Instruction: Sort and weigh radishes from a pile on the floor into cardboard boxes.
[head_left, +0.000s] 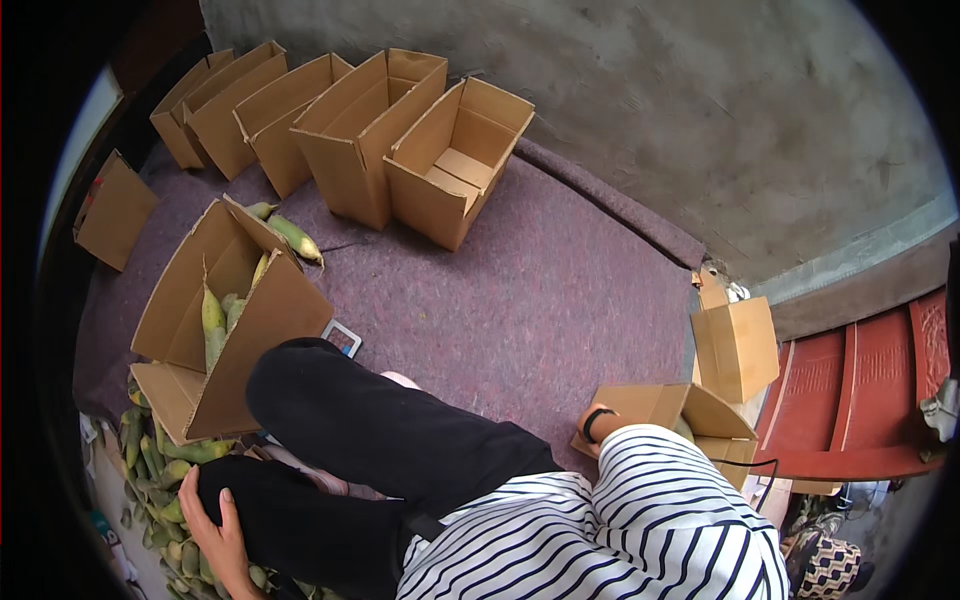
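My left hand (217, 529) rests on my black-trousered knee, fingers apart and holding nothing. Close beyond that knee stands an open cardboard box (259, 349) with several green radishes (214, 319) inside, one standing tip up. A heap of green radishes (154, 480) lies on the floor beside and below my left hand. On the right, my right hand (595, 429), with a black band at the wrist, is at the side of another open cardboard box (645, 403). Most of its fingers are hidden, so its grip is unclear. Something pale green shows inside that box, partly behind my sleeve.
Several open cardboard boxes (341, 161) stand in a row along the grey wall (637, 112). Two radishes (296, 238) lie on the purple felt carpet (480, 322). A scale-like device (343, 339) sits by my knee. A tall box (735, 349) and a red panelled door (847, 382) are at right.
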